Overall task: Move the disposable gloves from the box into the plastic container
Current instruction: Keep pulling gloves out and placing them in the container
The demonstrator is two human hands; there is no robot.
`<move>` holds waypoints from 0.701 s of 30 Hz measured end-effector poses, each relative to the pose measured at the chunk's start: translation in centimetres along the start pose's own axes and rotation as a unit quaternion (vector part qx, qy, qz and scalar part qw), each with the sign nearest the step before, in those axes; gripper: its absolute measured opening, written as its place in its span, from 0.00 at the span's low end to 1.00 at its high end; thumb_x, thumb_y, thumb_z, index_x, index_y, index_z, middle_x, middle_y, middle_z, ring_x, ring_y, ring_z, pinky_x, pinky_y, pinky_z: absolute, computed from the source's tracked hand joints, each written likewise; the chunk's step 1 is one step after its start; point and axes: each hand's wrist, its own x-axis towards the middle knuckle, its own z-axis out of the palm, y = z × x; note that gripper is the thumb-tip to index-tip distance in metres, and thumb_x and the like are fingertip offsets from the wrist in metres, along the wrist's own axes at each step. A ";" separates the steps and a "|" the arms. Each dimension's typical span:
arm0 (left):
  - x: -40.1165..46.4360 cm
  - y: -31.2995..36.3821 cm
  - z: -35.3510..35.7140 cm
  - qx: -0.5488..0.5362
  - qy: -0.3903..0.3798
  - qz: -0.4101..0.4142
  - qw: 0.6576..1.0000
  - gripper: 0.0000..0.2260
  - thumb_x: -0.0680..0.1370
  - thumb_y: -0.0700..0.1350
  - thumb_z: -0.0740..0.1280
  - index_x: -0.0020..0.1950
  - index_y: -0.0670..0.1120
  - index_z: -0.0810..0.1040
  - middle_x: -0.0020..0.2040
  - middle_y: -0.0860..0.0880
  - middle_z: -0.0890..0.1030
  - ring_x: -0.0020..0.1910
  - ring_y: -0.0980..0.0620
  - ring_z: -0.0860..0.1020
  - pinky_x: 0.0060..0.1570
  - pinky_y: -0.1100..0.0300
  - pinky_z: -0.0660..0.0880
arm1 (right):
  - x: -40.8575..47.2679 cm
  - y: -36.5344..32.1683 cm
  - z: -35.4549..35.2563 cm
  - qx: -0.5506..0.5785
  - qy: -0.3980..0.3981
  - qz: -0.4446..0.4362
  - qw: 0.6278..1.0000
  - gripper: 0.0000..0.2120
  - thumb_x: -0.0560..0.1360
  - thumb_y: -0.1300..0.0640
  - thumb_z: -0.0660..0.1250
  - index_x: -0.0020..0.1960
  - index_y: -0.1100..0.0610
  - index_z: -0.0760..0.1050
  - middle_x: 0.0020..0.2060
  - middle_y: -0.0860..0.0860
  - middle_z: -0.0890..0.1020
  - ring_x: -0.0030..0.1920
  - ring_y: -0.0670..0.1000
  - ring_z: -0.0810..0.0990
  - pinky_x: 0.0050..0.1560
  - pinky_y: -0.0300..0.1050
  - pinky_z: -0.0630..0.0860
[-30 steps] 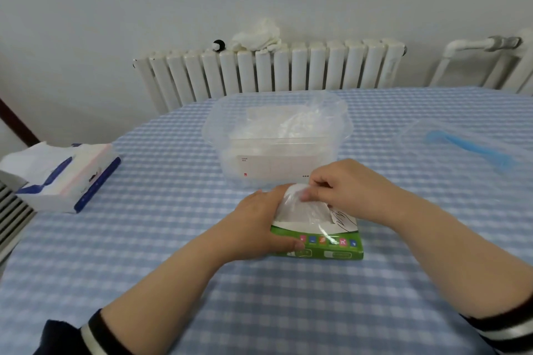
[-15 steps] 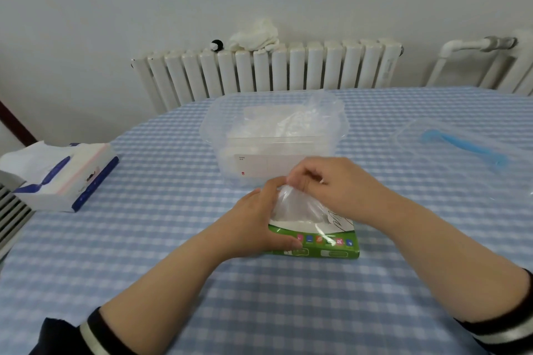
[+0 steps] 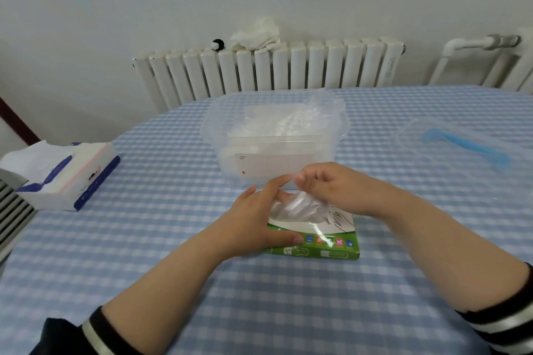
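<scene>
A flat green and white glove box lies on the checked tablecloth in front of me. My left hand holds the box's left end, thumb on its front edge. My right hand pinches a clear disposable glove and lifts it a little above the box opening. Just behind stands the clear plastic container, open on top, with several crumpled clear gloves inside.
The container's clear lid with a blue handle lies at the right. A tissue pack sits at the table's left edge. Behind the table runs a white radiator with a white cloth on it.
My right hand has drawn the glove up and out of the box, moving left and toward the container. My left hand has stayed on the box.
</scene>
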 end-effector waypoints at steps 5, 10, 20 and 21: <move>-0.1 0.0 0.1 -0.004 -0.003 0.002 1.000 0.43 0.70 0.60 0.74 0.77 0.59 0.51 0.60 0.64 0.68 0.59 0.65 0.62 0.75 0.53 0.57 | -0.3 -0.1 0.8 -0.192 0.019 0.063 0.979 0.38 0.71 0.26 0.46 0.47 0.58 0.77 0.37 0.52 0.81 0.38 0.50 0.78 0.43 0.46 0.75; -0.1 0.0 0.2 0.009 -0.004 0.003 1.000 0.42 0.69 0.61 0.74 0.76 0.60 0.53 0.63 0.60 0.70 0.66 0.58 0.65 0.74 0.51 0.58 | -0.8 -0.9 0.0 -0.040 0.019 0.014 0.999 0.08 0.76 0.50 0.70 0.44 0.54 0.81 0.24 0.39 0.75 0.27 0.39 0.72 0.37 0.36 0.70; 0.1 0.0 0.3 0.015 -0.002 0.009 1.000 0.43 0.69 0.62 0.74 0.75 0.59 0.53 0.70 0.58 0.68 0.70 0.56 0.65 0.74 0.49 0.61 | -0.5 -1.0 -0.9 0.334 0.147 -0.059 0.929 0.04 0.75 0.61 0.68 0.49 0.56 0.79 0.34 0.49 0.79 0.37 0.46 0.78 0.40 0.38 0.78; 0.1 0.0 0.3 0.016 -0.002 0.011 1.000 0.43 0.68 0.62 0.74 0.75 0.59 0.53 0.69 0.59 0.68 0.69 0.55 0.65 0.73 0.50 0.62 | -0.6 -1.1 -1.1 0.337 0.161 -0.053 0.926 0.05 0.76 0.57 0.66 0.50 0.57 0.78 0.33 0.48 0.78 0.36 0.46 0.77 0.39 0.39 0.78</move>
